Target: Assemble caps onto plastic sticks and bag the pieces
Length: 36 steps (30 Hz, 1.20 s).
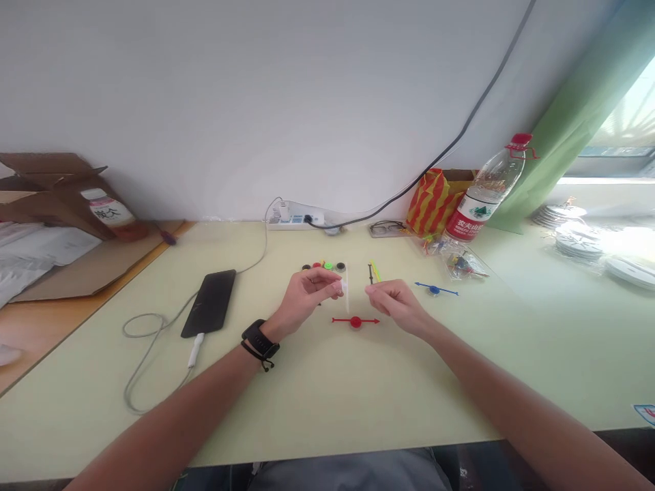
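Left fingers (323, 274) partly cover a whitish piece (344, 287), its shape apparently blurred

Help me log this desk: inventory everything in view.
Arrow spinners: 2; red centre, blue right
Small discs: 4+; black, red, green; centre
Sticks: 2; black, yellow; centre
Strip: 1, white, centre
Phone: 1, black, left
Cable: 1, grey, left
Bottles: 2; clear right, brownish left
Bag: 1, red-yellow, right
Packet: 1, clear, right
Disc stacks: several, white, right
Power strip: 1, white, back
Cord: 1, dark, back
Box: 1, brown, left
Curtain: 1, green, right
Table: 1, pale, below
Watch: 1, black, left wrist
Hands: 2, bare, centre
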Available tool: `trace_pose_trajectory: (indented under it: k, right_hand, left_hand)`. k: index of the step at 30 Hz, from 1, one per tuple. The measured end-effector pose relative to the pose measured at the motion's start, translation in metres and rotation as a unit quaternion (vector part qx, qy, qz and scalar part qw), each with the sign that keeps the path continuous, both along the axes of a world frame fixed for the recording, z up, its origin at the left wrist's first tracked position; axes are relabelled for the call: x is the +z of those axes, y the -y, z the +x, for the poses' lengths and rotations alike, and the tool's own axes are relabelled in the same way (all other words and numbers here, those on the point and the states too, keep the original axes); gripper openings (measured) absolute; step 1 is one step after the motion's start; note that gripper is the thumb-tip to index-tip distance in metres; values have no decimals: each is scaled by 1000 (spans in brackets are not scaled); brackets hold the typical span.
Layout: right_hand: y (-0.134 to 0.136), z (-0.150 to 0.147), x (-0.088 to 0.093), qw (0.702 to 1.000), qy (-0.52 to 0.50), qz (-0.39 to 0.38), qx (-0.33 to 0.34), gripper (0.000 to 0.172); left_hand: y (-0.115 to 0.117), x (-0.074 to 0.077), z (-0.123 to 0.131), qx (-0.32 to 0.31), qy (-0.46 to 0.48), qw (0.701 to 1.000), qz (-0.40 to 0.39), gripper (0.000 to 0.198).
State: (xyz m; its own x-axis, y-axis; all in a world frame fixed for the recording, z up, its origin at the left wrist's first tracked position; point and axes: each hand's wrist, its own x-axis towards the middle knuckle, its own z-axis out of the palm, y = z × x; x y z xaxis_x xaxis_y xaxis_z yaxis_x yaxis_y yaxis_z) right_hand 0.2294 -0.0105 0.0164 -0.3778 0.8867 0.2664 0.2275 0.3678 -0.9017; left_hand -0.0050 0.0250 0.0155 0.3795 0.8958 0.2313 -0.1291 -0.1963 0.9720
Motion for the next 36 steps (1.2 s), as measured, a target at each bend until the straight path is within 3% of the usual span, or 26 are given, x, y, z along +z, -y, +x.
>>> trace_pose_trajectory:
  k: [4, 8, 29, 36]
  right_hand:
    - [-7, 9, 1, 997, -55, 5, -61, 64]
    - [-10, 13, 3, 995, -48, -7, -85, 65]
    - [-10, 13, 3, 995, -12, -20, -94, 68]
    - [-11, 14, 2, 996, -1, -12, -93, 65]
  left_hand:
    - [-2, -3, -4, 9, -28, 999, 13, 23]
    - [-4, -8, -8, 2, -78, 997, 28, 24]
    - [-3, -9, -9, -23, -111, 993, 39, 25]
    - [-5, -4, -9, 5, -36, 999, 24, 23]
